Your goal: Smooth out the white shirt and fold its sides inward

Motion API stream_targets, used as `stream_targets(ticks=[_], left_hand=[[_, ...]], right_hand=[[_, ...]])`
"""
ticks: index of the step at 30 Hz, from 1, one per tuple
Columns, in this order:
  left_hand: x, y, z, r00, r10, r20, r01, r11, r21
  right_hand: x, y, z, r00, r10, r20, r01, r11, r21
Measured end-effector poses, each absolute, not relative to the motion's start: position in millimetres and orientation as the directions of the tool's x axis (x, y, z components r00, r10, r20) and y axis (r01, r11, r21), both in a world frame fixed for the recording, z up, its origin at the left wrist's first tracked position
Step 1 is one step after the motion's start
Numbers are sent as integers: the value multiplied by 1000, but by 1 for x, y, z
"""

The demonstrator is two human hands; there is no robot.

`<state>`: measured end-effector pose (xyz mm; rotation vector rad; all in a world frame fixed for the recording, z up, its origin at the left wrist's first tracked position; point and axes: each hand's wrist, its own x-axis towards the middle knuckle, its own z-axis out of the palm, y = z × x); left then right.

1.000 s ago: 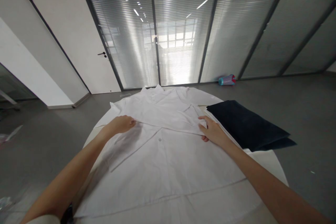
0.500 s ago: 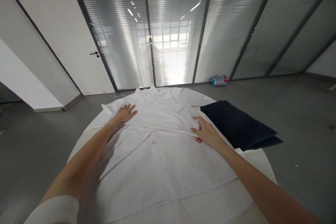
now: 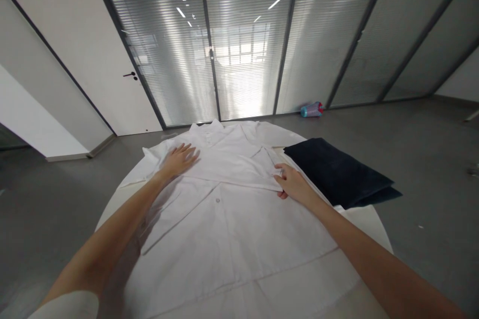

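A white button-up shirt [image 3: 239, 229] lies spread on a round table, its collar at the far side and one button showing at the middle. A band of its cloth, seemingly a sleeve, runs across the chest. My left hand [image 3: 181, 159] rests flat on the upper left of the shirt, fingers spread and holding nothing. At the right end of the band, my right hand [image 3: 292, 182] pinches the white cloth between thumb and fingers. Some of its fingertips are hidden by the fabric.
Dark navy folded cloth [image 3: 337, 172] lies at the table's right side and hangs past the edge. The pale table top [image 3: 368, 224] shows at the right. A blue and red basket-like object [image 3: 311, 109] is on the floor by the glass partition [image 3: 243, 84].
My left hand has slid slightly to the right over the shirt. The right hand keeps its pinch on the cloth in nearly the same place. The view has shifted a little.
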<state>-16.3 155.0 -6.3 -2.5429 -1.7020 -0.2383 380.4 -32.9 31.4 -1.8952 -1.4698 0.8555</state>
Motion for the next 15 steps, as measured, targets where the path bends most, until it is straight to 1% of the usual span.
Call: stream_targets(ticks=[3,6,11,15], left_hand=[[-18,157,-9,280,954,111,956,-287,55],[-24,164,-15,209,978,18,977,-210,35],[-30,168,-17,208,978,-11,978,-208,14],[-28,161,-12,223,975,4,975,-224,11]], right_hand=[[381,-33,31,172,977,-124,602,-204,-772],[383,-34,30,144,981,-130,603,-191,-774],[383,-34,27,128,986,-110,618,-166,-768],[383,-35,28,131,987,-88,651,-153,-744]])
